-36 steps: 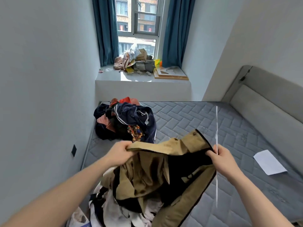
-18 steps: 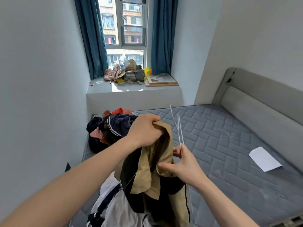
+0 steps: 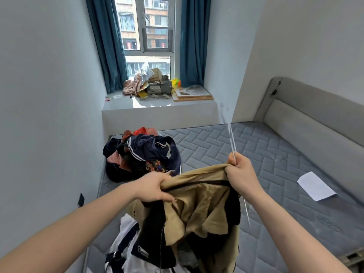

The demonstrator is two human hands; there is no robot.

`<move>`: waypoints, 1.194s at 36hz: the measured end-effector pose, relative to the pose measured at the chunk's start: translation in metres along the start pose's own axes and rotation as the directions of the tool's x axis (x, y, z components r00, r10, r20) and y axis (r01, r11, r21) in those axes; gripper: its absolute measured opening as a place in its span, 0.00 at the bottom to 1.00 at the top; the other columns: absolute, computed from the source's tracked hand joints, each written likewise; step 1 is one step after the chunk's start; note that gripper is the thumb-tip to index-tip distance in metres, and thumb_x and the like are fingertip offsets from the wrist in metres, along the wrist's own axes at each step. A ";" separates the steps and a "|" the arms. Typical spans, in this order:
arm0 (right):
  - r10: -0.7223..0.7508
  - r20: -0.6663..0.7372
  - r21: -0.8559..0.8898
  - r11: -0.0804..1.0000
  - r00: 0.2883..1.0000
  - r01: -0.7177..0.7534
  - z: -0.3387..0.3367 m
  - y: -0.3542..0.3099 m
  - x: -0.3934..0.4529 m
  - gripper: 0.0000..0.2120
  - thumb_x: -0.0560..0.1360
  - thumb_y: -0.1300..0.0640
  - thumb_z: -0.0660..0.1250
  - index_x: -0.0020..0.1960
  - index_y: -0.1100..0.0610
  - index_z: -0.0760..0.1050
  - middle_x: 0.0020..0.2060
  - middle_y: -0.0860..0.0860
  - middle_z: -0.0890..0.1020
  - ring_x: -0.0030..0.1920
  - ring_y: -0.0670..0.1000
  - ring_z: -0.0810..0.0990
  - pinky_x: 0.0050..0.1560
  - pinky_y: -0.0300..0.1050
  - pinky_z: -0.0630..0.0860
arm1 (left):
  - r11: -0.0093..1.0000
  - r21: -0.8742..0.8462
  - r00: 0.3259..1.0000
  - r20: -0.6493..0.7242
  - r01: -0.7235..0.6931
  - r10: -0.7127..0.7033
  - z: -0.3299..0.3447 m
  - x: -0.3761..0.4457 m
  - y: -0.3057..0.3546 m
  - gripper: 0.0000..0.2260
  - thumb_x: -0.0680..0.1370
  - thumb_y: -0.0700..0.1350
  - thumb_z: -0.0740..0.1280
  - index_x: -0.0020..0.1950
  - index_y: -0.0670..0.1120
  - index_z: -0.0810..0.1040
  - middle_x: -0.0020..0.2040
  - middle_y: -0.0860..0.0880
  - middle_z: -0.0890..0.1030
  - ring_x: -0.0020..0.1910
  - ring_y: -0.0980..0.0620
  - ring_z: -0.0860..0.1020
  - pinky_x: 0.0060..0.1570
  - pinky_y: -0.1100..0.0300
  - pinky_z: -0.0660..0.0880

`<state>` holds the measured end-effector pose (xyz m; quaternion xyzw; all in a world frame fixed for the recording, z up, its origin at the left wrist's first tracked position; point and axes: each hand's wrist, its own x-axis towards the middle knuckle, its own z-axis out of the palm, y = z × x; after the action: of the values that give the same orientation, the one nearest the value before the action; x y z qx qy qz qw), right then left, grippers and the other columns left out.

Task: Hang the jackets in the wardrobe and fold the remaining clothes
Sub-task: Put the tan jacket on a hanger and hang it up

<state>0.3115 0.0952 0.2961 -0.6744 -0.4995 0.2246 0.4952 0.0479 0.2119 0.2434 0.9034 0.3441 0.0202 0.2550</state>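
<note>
A tan jacket point(image 3: 199, 203) with dark lining hangs between my hands above the grey mattress point(image 3: 266, 154). My left hand point(image 3: 155, 187) grips its upper edge on the left. My right hand point(image 3: 241, 170) grips the other end of that edge together with a thin white wire hanger point(image 3: 231, 138), which sticks up and also pokes out below the hand. A pile of white and navy clothes point(image 3: 126, 251) lies under the jacket. A second heap of dark blue, orange and red clothes point(image 3: 145, 152) sits further back by the left wall.
A white sheet of paper point(image 3: 316, 186) lies on the mattress at right. A grey padded headboard point(image 3: 315, 123) runs along the right. The window ledge point(image 3: 157, 105) holds bags, clutter and a flat wooden frame. The left wall is close to the bed.
My hands have moved apart, spreading the jacket's top edge wide again. The hanger has swung up and to the right with my right hand.
</note>
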 end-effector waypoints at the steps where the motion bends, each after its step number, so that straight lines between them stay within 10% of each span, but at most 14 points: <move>1: -0.015 0.033 -0.015 1.000 0.999 0.016 0.002 -0.002 -0.001 0.13 0.63 0.67 0.55 0.34 0.50 0.57 0.26 0.42 0.61 0.29 0.44 0.58 0.28 0.38 0.58 | 1.000 0.010 0.998 0.052 0.019 -0.019 0.010 -0.001 -0.006 0.18 0.70 0.62 0.76 0.52 0.53 0.80 0.49 0.52 0.82 0.50 0.52 0.79 0.54 0.54 0.76; 7: -0.015 0.091 -0.075 0.997 0.996 0.022 0.001 -0.001 -0.008 0.17 0.64 0.72 0.54 0.33 0.51 0.55 0.26 0.42 0.59 0.29 0.45 0.56 0.27 0.38 0.57 | 0.937 0.333 0.994 -0.019 0.107 -0.107 0.017 -0.009 -0.041 0.12 0.72 0.62 0.71 0.47 0.56 0.75 0.46 0.53 0.80 0.51 0.49 0.76 0.46 0.56 0.66; 14: 0.135 0.187 -0.042 0.991 0.973 -0.130 -0.016 0.010 -0.022 0.15 0.65 0.67 0.58 0.30 0.49 0.57 0.28 0.44 0.59 0.29 0.45 0.57 0.30 0.42 0.55 | 0.962 -0.036 0.842 -0.476 0.271 -0.255 -0.038 -0.017 -0.054 0.13 0.75 0.41 0.68 0.40 0.59 0.70 0.40 0.57 0.79 0.41 0.53 0.76 0.44 0.53 0.75; 19: 0.201 0.366 0.052 0.970 0.909 -0.236 -0.009 0.007 -0.049 0.11 0.59 0.60 0.62 0.35 0.56 0.59 0.33 0.52 0.63 0.35 0.50 0.61 0.37 0.47 0.58 | 0.901 -0.430 0.717 -0.607 0.068 -0.343 -0.066 -0.003 -0.031 0.11 0.81 0.43 0.65 0.43 0.59 0.75 0.42 0.54 0.83 0.42 0.51 0.81 0.46 0.53 0.78; 24: 0.162 0.616 0.154 0.935 0.771 -0.320 -0.002 0.008 -0.063 0.19 0.67 0.51 0.77 0.37 0.49 0.65 0.36 0.54 0.76 0.37 0.51 0.74 0.36 0.46 0.74 | 0.771 -0.601 0.727 -0.624 -0.213 -0.286 -0.092 -0.001 0.011 0.15 0.83 0.43 0.63 0.42 0.60 0.78 0.44 0.48 0.83 0.48 0.44 0.83 0.53 0.48 0.79; 27: 0.149 0.507 0.264 0.911 0.849 -0.317 -0.001 0.007 -0.057 0.20 0.70 0.48 0.80 0.38 0.52 0.69 0.51 0.56 0.86 0.51 0.54 0.86 0.47 0.49 0.84 | 0.652 -0.667 0.747 -0.625 -0.360 -0.226 -0.105 -0.005 0.041 0.18 0.83 0.39 0.62 0.40 0.59 0.79 0.42 0.50 0.83 0.44 0.51 0.83 0.47 0.59 0.80; 34: 0.063 0.140 0.005 0.998 0.988 -0.065 0.004 0.003 -0.024 0.20 0.70 0.45 0.79 0.51 0.53 0.74 0.58 0.37 0.80 0.59 0.36 0.78 0.56 0.41 0.78 | 0.437 -0.789 0.874 -0.485 -0.432 -0.010 -0.129 -0.020 0.088 0.05 0.79 0.37 0.60 0.45 0.43 0.73 0.37 0.50 0.77 0.34 0.54 0.76 0.36 0.63 0.76; 37: 0.056 0.106 0.002 0.998 0.993 -0.057 0.016 -0.004 -0.013 0.25 0.68 0.43 0.79 0.49 0.53 0.67 0.64 0.37 0.75 0.64 0.43 0.75 0.62 0.47 0.74 | 0.326 -0.833 0.891 -0.447 -0.447 0.080 -0.133 -0.023 0.100 0.08 0.79 0.36 0.58 0.43 0.44 0.74 0.37 0.48 0.74 0.31 0.55 0.73 0.33 0.64 0.74; 43: 0.064 0.194 0.146 0.985 0.979 -0.093 0.045 -0.026 -0.005 0.31 0.63 0.38 0.80 0.52 0.54 0.70 0.56 0.39 0.81 0.57 0.39 0.80 0.56 0.43 0.77 | 0.573 -0.641 0.836 -0.526 -0.511 0.157 -0.133 -0.016 0.124 0.09 0.81 0.33 0.61 0.46 0.45 0.74 0.38 0.52 0.79 0.37 0.56 0.78 0.39 0.65 0.76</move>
<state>0.2618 0.1108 0.2996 -0.6289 -0.4981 0.3449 0.4873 0.0828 0.1825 0.4198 0.7336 0.1668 0.4019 0.5221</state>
